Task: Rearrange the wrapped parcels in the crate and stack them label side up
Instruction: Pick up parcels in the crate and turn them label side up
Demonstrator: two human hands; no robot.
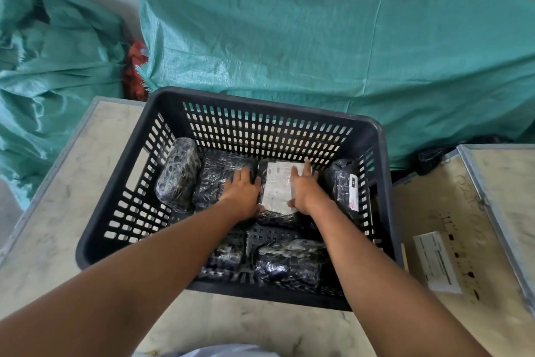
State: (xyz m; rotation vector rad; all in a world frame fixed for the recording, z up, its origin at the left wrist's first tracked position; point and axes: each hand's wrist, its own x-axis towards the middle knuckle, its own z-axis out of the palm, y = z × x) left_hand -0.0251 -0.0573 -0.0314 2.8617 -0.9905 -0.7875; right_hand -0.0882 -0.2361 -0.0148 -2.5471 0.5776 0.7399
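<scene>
A dark slotted plastic crate (269, 107) stands on a pale board. Inside lie several black parcels in bubble wrap. One parcel with a white label facing up (278, 189) sits in the middle at the back. My left hand (241, 193) grips its left side and my right hand (304, 187) grips its right side. A parcel (178, 174) leans against the left wall, another (212, 175) lies beside it, and one with a label on its side (344, 183) stands at the right wall. Two more (289, 264) (227, 255) lie at the front.
Green woven sacks (318, 47) are piled behind the crate against a grey wall. To the right stands a wooden case (434, 212) with a metal edge and a white sticker (435, 261). The pale board (72, 183) shows at the crate's left.
</scene>
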